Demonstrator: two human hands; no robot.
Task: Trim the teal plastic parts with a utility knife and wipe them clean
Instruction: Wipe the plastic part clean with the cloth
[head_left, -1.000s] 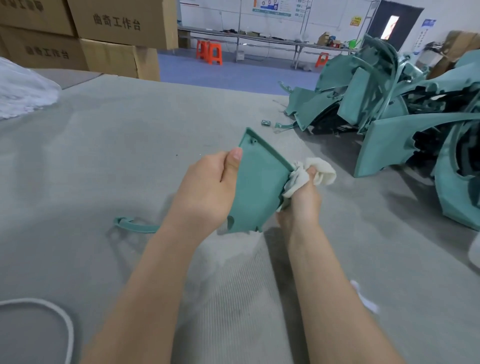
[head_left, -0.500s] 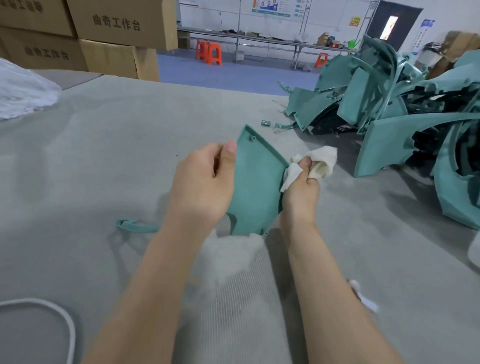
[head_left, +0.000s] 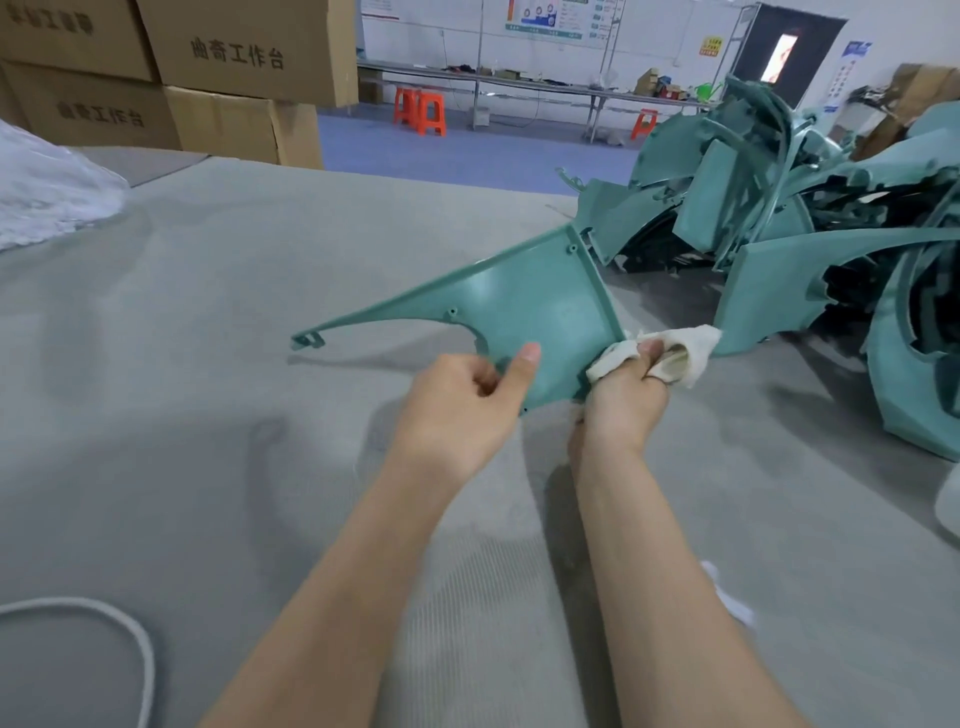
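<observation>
One teal plastic part (head_left: 524, 312), a flat wedge-shaped panel with a raised rim and small screw bosses, is held over the grey padded table (head_left: 208, 312) near the middle of the view. Its broad end points away from the person, its slender tip points left, and its shadow lies on the padding beneath. The left hand (head_left: 457, 410) pinches the panel's near edge, with the thumb on the visible face and the fingers curled behind. The right hand (head_left: 623, 400) clenches a bunched white cloth (head_left: 691, 348), which touches the panel's lower right corner. A heap of teal parts (head_left: 779, 223) rests on the table to the right, just beyond the cloth. A white cord (head_left: 140, 649) loops at the near left, and a white plastic bag (head_left: 47, 192) lies at the far left. Cardboard boxes (head_left: 234, 57) are stacked behind the table. Orange stools (head_left: 421, 111) and a long bench (head_left: 519, 83) stand on the blue floor beyond.
</observation>
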